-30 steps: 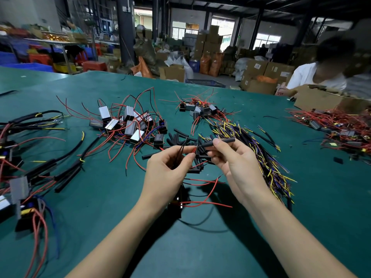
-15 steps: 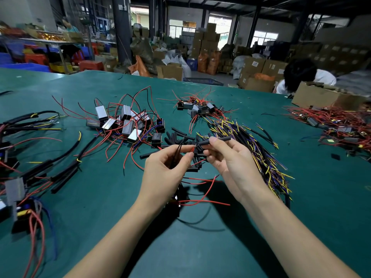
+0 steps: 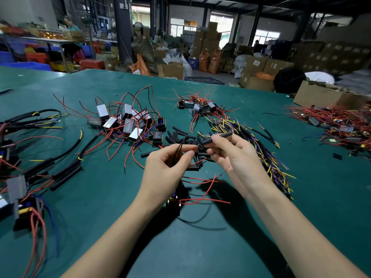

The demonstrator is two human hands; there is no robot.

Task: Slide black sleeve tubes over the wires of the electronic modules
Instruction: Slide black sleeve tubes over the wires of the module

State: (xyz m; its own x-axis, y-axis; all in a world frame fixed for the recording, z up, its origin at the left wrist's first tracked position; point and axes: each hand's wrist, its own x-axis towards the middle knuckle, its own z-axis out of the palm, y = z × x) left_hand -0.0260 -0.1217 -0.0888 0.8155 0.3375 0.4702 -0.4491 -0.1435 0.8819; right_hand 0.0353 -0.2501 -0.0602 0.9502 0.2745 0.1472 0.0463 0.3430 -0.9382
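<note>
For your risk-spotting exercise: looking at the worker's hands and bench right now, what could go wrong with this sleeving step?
1. The left hand pinches thin wires just short of the black sleeve tube in the right hand; a strand could splay and miss the opening.
2. Loose red wires trailing below might snag on the sleeve pile.

A dim warehouse hall: dark steel pillars (image 3: 122, 27), stacked brown cardboard boxes (image 3: 206, 40), bright windows (image 3: 266, 37) behind.
</note>
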